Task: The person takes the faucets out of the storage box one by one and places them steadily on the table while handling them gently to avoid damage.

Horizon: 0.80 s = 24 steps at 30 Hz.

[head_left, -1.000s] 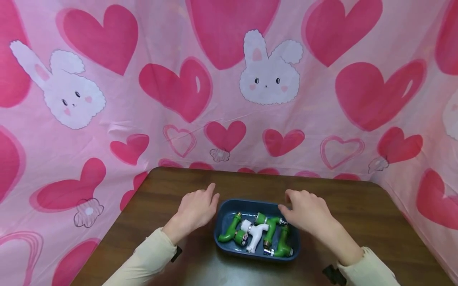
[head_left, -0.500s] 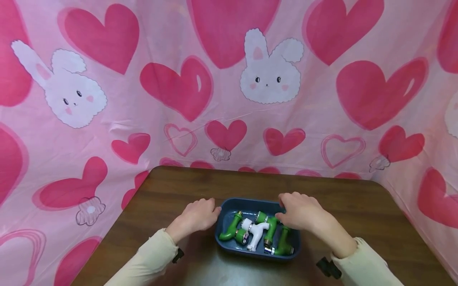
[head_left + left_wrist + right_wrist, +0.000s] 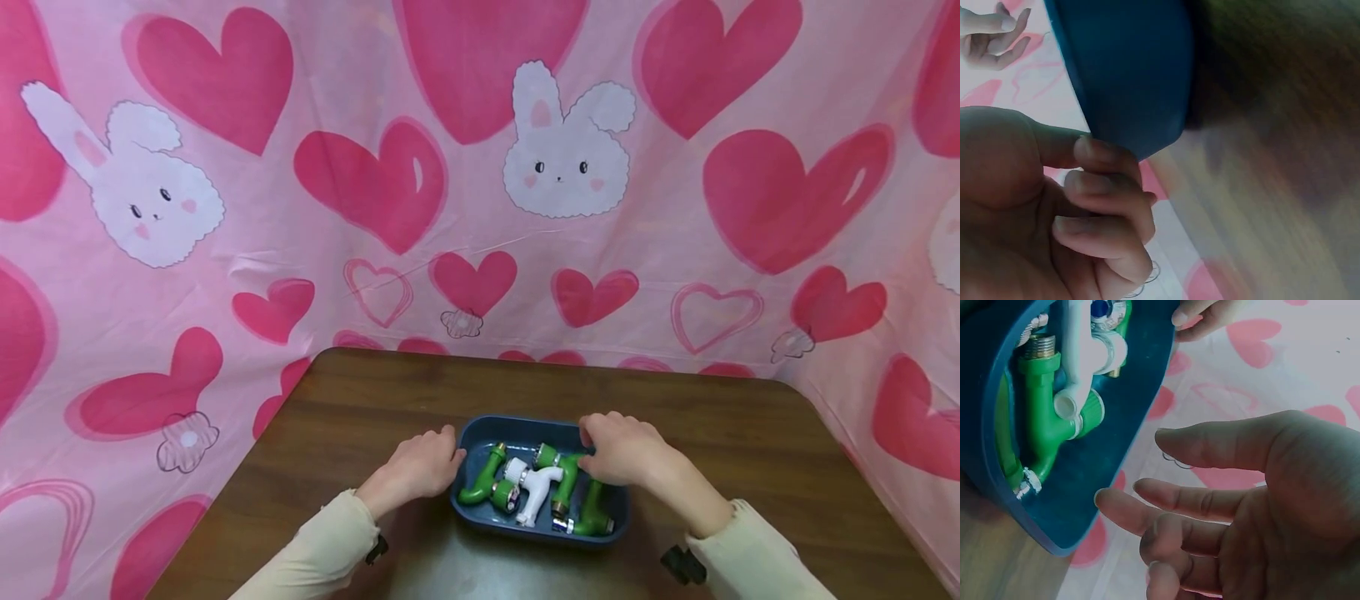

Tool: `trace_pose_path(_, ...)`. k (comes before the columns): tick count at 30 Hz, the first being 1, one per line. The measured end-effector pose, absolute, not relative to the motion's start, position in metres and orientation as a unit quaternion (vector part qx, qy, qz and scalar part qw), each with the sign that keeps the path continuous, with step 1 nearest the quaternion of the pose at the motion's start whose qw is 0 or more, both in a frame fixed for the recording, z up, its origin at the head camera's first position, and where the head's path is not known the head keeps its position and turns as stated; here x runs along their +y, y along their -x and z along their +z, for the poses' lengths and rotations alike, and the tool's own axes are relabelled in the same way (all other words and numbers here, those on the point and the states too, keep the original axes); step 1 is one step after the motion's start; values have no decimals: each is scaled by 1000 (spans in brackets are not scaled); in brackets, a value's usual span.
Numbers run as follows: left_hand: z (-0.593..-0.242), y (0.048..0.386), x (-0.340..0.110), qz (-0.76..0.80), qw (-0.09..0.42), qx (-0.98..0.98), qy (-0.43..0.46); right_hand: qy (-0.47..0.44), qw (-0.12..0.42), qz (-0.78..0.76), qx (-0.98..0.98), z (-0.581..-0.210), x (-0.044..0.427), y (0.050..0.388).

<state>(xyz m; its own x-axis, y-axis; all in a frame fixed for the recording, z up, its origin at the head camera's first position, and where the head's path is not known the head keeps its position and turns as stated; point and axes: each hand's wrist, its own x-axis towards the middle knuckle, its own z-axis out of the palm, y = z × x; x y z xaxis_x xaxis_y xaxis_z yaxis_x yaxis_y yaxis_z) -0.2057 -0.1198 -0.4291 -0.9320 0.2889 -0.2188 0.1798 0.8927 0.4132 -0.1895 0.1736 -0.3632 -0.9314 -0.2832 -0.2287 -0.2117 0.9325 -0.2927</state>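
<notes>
A dark blue basin (image 3: 517, 533) sits on the table, holding a white faucet (image 3: 535, 492) and three green ones, among them a left green faucet (image 3: 483, 485). My left hand (image 3: 422, 465) is at the basin's left far corner. In the left wrist view, that left hand (image 3: 1079, 206) pinches the rim between thumb and curled index finger. My right hand (image 3: 622, 450) hovers at the right far corner, partly covering a green faucet (image 3: 594, 510). In the right wrist view, the right hand (image 3: 1241, 506) has thumb and fingers spread, apart from the rim.
A brown wooden table (image 3: 390, 392) extends around the basin on all sides. Behind it hangs a pink curtain (image 3: 480, 225) with hearts and rabbits. Dark camera mounts are strapped at both wrists, below the cream sleeves (image 3: 318, 542).
My left hand has come down and closed in on the basin's left corner, its fingers curling. The right hand has lowered slightly and moved left. The basin and faucets have stayed put.
</notes>
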Motion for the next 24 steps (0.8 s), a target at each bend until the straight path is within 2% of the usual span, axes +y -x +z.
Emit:
trace_pose_path(13,-449,207,-114,244,138,953,-113,102,146,-124,976,-380,169,188)
trace_pose_path(24,-448,208,-111,238,136,954,-122,92,169,-135,972,-385,164,185)
